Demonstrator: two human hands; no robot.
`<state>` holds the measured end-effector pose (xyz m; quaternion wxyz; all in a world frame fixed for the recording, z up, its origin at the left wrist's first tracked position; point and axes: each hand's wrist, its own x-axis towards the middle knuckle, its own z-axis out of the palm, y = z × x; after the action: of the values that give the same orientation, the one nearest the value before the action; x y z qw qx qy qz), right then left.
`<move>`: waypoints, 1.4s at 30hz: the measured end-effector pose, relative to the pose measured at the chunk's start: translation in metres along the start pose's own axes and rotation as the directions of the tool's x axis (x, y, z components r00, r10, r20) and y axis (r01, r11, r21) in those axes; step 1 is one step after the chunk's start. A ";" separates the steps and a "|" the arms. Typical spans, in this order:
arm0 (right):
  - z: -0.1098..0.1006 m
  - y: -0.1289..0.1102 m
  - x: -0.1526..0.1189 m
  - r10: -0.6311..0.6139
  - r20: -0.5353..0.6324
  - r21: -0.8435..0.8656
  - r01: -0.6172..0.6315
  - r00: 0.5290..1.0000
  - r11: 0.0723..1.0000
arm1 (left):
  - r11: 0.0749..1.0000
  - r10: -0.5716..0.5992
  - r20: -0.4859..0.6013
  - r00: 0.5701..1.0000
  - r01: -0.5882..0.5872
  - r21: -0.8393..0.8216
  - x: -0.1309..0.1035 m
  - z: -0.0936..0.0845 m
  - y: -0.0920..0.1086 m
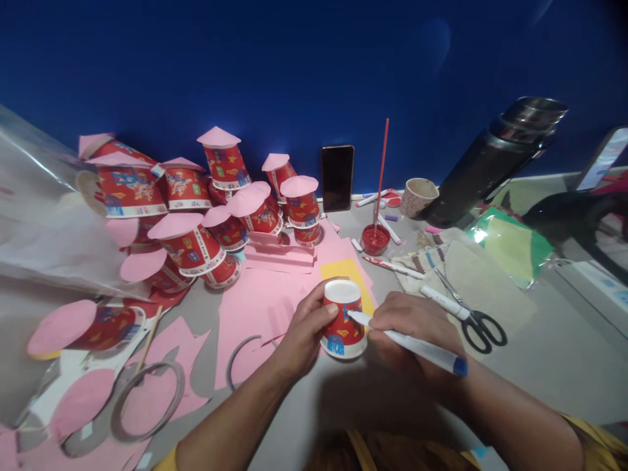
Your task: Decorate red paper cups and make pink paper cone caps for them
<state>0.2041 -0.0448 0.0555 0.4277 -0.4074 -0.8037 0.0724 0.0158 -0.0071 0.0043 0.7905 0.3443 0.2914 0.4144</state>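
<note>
My left hand [314, 320] grips a red paper cup [346, 330] from its left side, thumb across the front. The cup is upside down, its white base on top, with yellow and blue markings on its red side. My right hand [417, 333] is closed around a white marker [426, 350] with a blue end. The marker's tip meets or nearly meets the cup's side, near a small blue mark. Behind the cup lies a piece of yellow paper [343, 269] on pink paper [255, 294].
Several red cups with pink paper cones [226, 163] crowd the left. Tape rings [179, 386] lie nearer. A phone [337, 178], a red paint pot [375, 240] with a stick, a paper cup [418, 196] and a black flask [483, 163] stand behind; scissors [483, 329] lie right.
</note>
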 end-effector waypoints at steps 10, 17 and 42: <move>0.010 -0.001 -0.002 -0.098 -0.112 -0.079 0.089 0.989 0.993 | 1.000 0.000 0.016 1.000 0.000 0.005 0.000 0.000 0.000; 0.006 0.000 -0.003 -0.055 -0.098 -0.082 0.047 0.994 0.996 | 1.000 -0.020 0.019 1.000 0.020 -0.012 0.000 0.000 0.000; -0.005 0.005 -0.001 0.088 -0.070 0.125 -0.079 0.994 0.989 | 0.999 -0.025 0.036 0.999 0.026 -0.034 -0.001 0.002 0.001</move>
<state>0.2117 -0.0434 0.0555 0.4783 -0.4160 -0.7634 0.1240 0.0164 -0.0081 0.0061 0.8064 0.3343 0.2746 0.4031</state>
